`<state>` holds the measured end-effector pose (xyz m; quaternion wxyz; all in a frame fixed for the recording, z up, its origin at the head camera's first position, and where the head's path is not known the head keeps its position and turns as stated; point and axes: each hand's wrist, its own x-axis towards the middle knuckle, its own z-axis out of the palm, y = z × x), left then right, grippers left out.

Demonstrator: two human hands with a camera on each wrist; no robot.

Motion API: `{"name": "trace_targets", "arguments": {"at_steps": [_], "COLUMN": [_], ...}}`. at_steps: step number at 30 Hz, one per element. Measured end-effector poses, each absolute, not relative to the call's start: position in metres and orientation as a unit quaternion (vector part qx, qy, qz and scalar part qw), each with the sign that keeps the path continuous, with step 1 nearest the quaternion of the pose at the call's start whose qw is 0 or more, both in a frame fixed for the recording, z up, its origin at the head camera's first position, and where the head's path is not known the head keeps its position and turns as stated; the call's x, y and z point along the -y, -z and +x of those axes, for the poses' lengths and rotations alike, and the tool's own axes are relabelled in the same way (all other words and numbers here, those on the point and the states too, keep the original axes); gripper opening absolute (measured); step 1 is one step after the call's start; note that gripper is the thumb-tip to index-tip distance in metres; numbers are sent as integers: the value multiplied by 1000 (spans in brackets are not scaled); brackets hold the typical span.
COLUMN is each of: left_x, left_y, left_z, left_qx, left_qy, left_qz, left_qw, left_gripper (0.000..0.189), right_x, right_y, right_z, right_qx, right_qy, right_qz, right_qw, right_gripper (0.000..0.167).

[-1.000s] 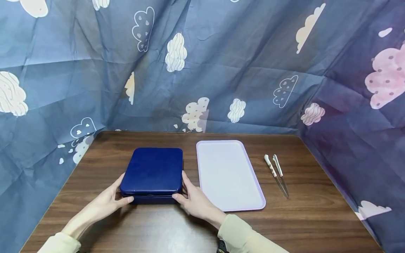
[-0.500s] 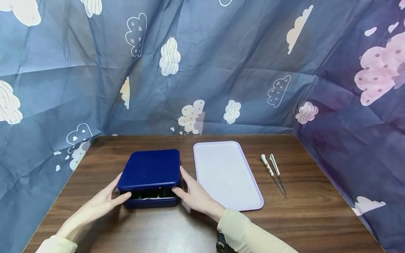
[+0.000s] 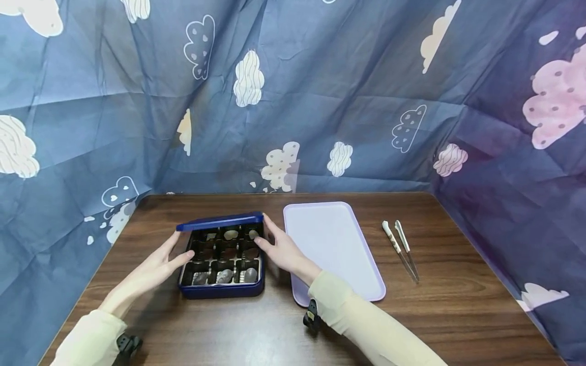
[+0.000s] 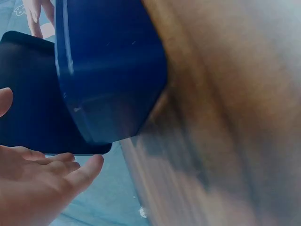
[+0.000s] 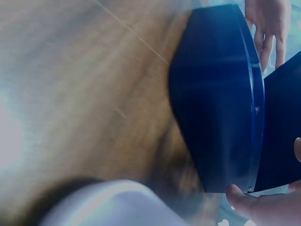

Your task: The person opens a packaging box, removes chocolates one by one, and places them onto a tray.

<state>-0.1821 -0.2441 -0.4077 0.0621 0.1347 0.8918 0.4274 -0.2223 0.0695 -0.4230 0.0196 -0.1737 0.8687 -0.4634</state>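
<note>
A dark blue tin box (image 3: 222,292) sits left of centre on the table, its hinged lid (image 3: 224,221) tilted up at the back. Inside is a black divided insert (image 3: 214,264) with small rounded greyish pieces (image 3: 225,276) in its compartments. My left hand (image 3: 153,267) has its fingertips at the lid's left edge, thumb spread over the box's left side. In the left wrist view those fingers lie nearly straight along the lid (image 4: 28,94). My right hand (image 3: 284,249) touches the lid's right corner with extended fingers, its thumb over the right compartments.
Right of the box lies a white tray (image 3: 336,244) with a lavender rim, partly under the right forearm. Farther right are two slim utensils (image 3: 403,249) with white handles and thin metal ends. A blue cloud-patterned cloth (image 3: 320,117) hangs behind the brown wooden table (image 3: 458,305).
The lid has gone from closed, through slightly raised, to tilted well up and back, showing the compartments. Both hands have moved away from me along with the lid.
</note>
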Motion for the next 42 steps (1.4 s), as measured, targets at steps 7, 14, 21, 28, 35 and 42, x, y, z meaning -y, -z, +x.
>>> {"name": "trace_targets", "arguments": {"at_steps": [7, 14, 21, 28, 35, 42], "left_x": [245, 244, 254, 287, 327, 357], "left_y": [393, 382, 371, 364, 361, 365], "left_z": [-205, -232, -243, -234, -220, -210], "left_qx": [-892, -856, -878, -906, -928, -941], "left_qy": [-425, -478, -429, -346, -297, -300], "left_qz": [146, 196, 118, 58, 57, 70], "left_qw": [51, -6, -177, -238, -218, -140], "left_gripper": [88, 78, 64, 54, 50, 50], "right_x": [-65, -49, -18, 12, 39, 63], "right_y": [420, 407, 392, 392, 395, 396], "right_z": [-243, -258, -258, -248, -233, -221], "right_qx": [-848, -821, -836, -821, -809, -811], "right_qy": [501, 551, 534, 551, 574, 574], "right_qz": [-170, -147, -127, -150, -125, -104], "right_qw": [22, 33, -8, -27, 15, 43], "right_gripper": [67, 70, 68, 66, 71, 78]}}
